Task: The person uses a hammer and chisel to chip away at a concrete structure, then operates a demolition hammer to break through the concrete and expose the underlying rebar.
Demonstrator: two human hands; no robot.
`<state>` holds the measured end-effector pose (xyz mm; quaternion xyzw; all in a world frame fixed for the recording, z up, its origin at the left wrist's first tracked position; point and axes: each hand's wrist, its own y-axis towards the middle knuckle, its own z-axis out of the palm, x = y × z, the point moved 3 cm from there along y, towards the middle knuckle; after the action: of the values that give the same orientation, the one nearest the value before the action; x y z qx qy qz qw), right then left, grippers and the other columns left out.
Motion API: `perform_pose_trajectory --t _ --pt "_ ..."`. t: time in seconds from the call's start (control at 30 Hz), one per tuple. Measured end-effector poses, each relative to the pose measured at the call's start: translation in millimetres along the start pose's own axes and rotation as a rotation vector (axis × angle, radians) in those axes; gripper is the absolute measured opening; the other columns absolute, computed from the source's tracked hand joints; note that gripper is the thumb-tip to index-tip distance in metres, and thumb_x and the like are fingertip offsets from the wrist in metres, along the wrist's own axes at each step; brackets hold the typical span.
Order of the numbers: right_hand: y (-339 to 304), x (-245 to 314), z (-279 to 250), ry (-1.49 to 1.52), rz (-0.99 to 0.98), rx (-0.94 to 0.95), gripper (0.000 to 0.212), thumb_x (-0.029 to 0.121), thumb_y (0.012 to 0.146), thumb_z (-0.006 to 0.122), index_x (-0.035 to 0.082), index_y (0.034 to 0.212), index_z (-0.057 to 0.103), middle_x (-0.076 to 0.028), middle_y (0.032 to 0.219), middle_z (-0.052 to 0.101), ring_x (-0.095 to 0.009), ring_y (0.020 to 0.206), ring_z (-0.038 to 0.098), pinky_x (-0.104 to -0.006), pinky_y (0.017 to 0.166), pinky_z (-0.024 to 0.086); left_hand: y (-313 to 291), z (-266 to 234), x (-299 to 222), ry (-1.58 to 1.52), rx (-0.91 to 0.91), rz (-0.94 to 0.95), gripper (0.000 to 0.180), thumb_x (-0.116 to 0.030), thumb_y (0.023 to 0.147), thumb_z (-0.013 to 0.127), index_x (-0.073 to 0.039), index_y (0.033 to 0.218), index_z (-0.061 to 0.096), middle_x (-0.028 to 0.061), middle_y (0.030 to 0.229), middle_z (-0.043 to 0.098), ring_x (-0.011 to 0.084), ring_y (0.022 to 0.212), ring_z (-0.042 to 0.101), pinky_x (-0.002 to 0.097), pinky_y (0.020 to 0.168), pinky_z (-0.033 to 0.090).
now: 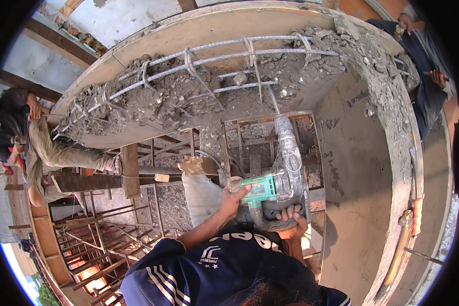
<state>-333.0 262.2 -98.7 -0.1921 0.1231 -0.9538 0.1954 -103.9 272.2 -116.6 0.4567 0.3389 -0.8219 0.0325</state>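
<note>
My left hand (233,198) has its grip closed around the teal side handle of the rotary hammer (283,173), and my right hand (292,222) is wrapped tight on its rear handle. The tool points up, its chisel bit (273,101) touching the broken concrete (188,97) beneath the exposed rebar (224,57).

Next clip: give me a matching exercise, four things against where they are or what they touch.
1 left hand
2 right hand
3 chisel bit
4 rebar cage

a exposed along the broken concrete beam
b on the teal side handle
c tip against the broken concrete
d under the rear grip of the demolition hammer

Pairs: 1-b, 2-d, 3-c, 4-a
</note>
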Motion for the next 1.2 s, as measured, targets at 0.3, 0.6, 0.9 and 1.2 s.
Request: perform_pose_trajectory --t 0.3,0.6,0.9,1.2 --pt "27 17 18 -0.033 0.064 -0.025 0.022 0.011 0.084 0.061 0.013 0.104 0.053 -0.004 0.087 0.051 -0.02 0.083 0.052 -0.0425 0.083 0.047 12 18 -15 -0.08 -0.001 -0.072 0.052 -0.016 0.084 0.081 -0.005 0.123 0.049 0.0111 0.107 0.065 0.0187 0.096 0.064 0.0356 0.084 0.054" --pt "14 43 1 -0.022 0.103 0.011 0.031 0.011 0.08 0.061 0.011 0.11 0.054 -0.004 0.091 0.054 -0.021 0.083 0.056 -0.0455 0.079 0.05 5 10 -9 0.059 0.254 -0.053 0.042 -0.024 0.088 0.08 -0.005 0.108 0.049 0.0063 0.104 0.058 0.0133 0.097 0.057 0.0322 0.085 0.05" --pt "-15 65 11 -0.109 0.052 0.004 0.033 0.011 0.08 0.061 0.008 0.113 0.052 -0.008 0.089 0.053 -0.021 0.078 0.055 -0.0438 0.072 0.049 -28 11 7 0.203 0.285 0.078 0.043 -0.028 0.086 0.081 -0.005 0.101 0.048 0.0046 0.095 0.055 0.0101 0.092 0.052 0.0291 0.081 0.047" --pt "-23 69 33 -0.231 -0.006 0.029 0.035 0.011 0.078 0.061 0.01 0.111 0.05 -0.006 0.091 0.051 -0.021 0.08 0.055 -0.0431 0.075 0.05 -7 17 15 0.072 0.402 0.09 0.041 -0.031 0.086 0.078 -0.005 0.106 0.053 0.0043 0.098 0.056 0.0109 0.094 0.053 0.0288 0.084 0.046"
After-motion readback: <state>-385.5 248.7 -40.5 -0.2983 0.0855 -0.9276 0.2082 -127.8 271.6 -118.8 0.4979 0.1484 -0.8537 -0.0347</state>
